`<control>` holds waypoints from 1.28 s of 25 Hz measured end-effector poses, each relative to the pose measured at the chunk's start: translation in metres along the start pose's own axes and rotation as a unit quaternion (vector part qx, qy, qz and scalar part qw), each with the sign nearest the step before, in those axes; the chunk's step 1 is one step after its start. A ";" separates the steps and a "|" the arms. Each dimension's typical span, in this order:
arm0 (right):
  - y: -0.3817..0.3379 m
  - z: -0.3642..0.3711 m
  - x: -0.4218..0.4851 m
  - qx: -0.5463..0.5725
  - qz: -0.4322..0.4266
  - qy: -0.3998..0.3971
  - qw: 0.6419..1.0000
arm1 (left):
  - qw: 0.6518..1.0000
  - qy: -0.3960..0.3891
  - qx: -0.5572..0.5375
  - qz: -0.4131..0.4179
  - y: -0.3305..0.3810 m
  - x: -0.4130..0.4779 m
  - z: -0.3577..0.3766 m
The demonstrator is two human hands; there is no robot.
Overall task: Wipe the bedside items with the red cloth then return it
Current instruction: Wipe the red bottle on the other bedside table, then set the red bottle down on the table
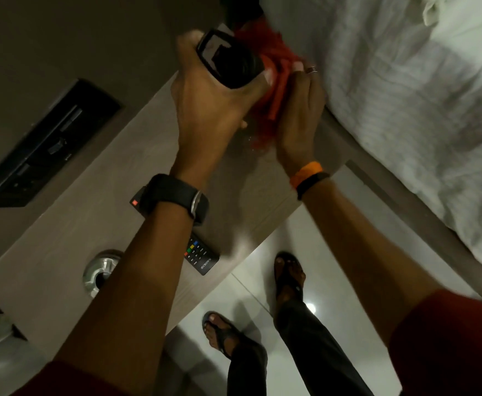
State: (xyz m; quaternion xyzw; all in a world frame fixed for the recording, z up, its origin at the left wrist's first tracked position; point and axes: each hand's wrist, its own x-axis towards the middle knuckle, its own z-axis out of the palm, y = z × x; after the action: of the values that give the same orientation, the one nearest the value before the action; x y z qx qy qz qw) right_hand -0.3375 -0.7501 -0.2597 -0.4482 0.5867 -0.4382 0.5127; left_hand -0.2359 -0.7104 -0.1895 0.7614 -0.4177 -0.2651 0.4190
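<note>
My left hand (205,101) grips a black handset-like device (228,60) with a small pale screen, held up above the far end of the wooden bedside table (71,232). My right hand (298,110) holds the red cloth (274,81) bunched against the device's right side. Part of the cloth hangs below my hands. A black remote control (201,255) with coloured buttons lies on the table, partly hidden under my left forearm.
A round metal ashtray (101,271) sits near the table's front left. A black wall panel (45,147) is mounted at the left. The bed with white sheets (411,95) runs along the right. My sandalled feet (288,275) stand on the glossy tiled floor.
</note>
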 end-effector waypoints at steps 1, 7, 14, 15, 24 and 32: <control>-0.002 0.011 -0.016 0.031 -0.042 0.011 0.999 | 0.999 0.031 -0.001 -0.019 -0.002 0.002 0.000; 0.035 0.011 -0.015 -0.111 -0.085 -0.016 0.990 | 0.958 0.089 -0.171 -0.211 -0.031 0.001 -0.003; 0.038 -0.032 0.035 -0.146 -0.034 -0.049 0.987 | 0.963 0.160 -0.136 -0.167 -0.022 -0.008 -0.025; 0.040 -0.034 0.032 -0.164 -0.058 -0.071 0.982 | 0.969 0.169 -0.114 -0.141 -0.019 -0.010 -0.033; 0.098 -0.024 -0.006 -0.528 -0.384 -0.429 0.624 | 0.984 0.163 0.077 0.000 -0.004 -0.022 -0.049; 0.086 -0.157 -0.048 -0.447 -0.303 -0.492 0.682 | 0.991 0.058 0.118 -0.004 -0.001 -0.031 -0.025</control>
State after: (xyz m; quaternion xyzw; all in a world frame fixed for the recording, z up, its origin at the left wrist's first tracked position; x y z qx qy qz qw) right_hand -0.4963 -0.6765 -0.3193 -0.9289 0.2081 0.0286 0.3051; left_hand -0.2327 -0.6731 -0.1755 0.8213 -0.4181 -0.1707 0.3485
